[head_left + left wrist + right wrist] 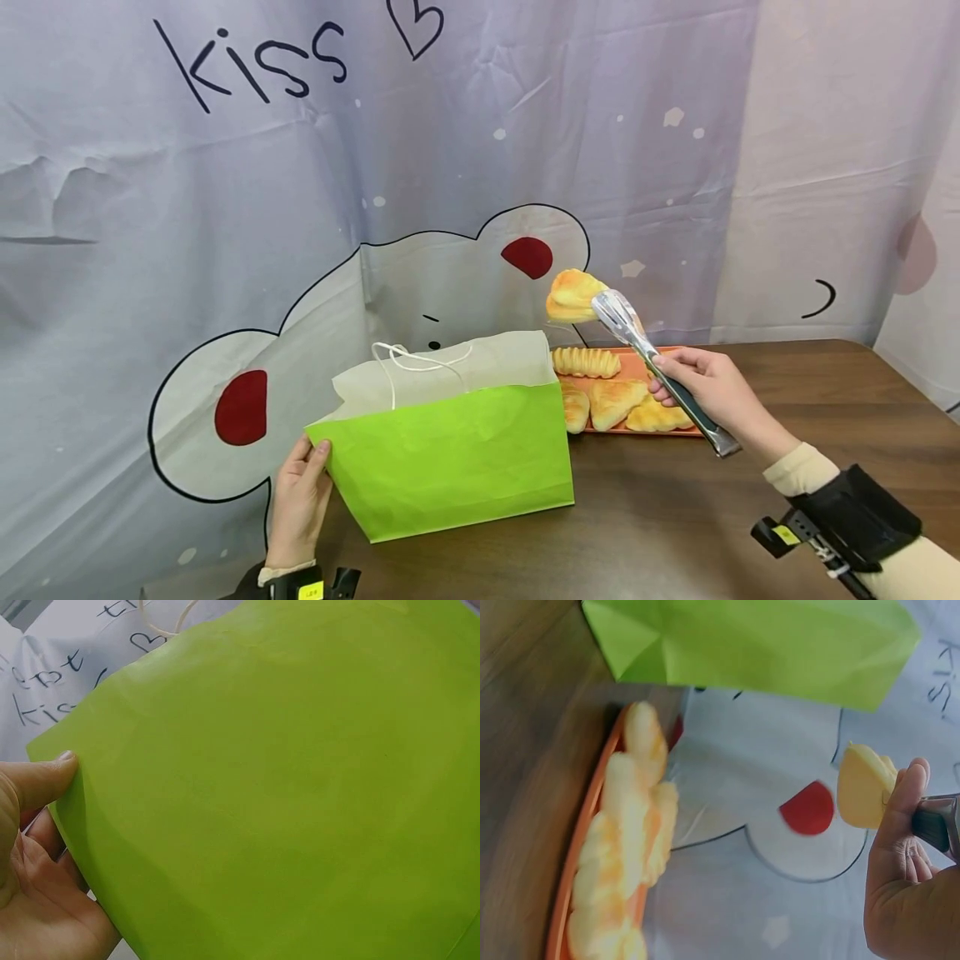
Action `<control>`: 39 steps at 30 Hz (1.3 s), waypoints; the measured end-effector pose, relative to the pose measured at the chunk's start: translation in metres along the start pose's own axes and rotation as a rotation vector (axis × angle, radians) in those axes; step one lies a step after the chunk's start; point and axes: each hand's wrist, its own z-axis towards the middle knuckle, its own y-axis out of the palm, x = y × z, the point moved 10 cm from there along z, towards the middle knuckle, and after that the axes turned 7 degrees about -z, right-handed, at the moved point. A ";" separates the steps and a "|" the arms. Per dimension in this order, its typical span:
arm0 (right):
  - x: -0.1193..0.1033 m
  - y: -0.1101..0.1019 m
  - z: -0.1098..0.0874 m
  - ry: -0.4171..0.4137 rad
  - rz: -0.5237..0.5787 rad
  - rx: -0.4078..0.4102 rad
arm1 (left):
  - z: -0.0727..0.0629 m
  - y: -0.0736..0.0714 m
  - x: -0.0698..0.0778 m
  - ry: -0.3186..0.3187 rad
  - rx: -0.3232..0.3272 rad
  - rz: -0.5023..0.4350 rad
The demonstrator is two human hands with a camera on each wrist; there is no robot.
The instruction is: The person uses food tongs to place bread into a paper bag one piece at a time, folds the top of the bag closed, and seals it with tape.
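Observation:
A bright green paper bag [450,458] with a pale inside and white cord handles [393,358] stands on the table. My left hand [300,500] pinches its left edge, thumb in front; the left wrist view shows the thumb [49,780] on the green paper. In my right hand [705,387] I grip metal tongs [637,333] with dark green handle parts. Their tips hold a golden bread piece [573,296] in the air, above and to the right of the bag's opening. The bag's contents are hidden.
An orange tray [633,362] with several breads, among them a ridged roll [585,362], lies behind and right of the bag, partly covered by it. The brown wooden table [810,400] extends to the right. A printed cloth [465,150] hangs behind.

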 end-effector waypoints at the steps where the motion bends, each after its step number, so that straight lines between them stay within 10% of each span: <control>1: -0.005 0.003 -0.001 -0.014 0.002 -0.005 | 0.000 0.000 0.000 -0.001 -0.002 -0.003; 13: -0.044 0.040 -0.017 -0.147 -0.008 -0.083 | 0.000 -0.001 -0.001 -0.003 0.004 -0.002; 39: -0.050 0.060 -0.029 -0.301 -0.284 -0.070 | 0.000 0.001 -0.002 -0.009 0.006 0.003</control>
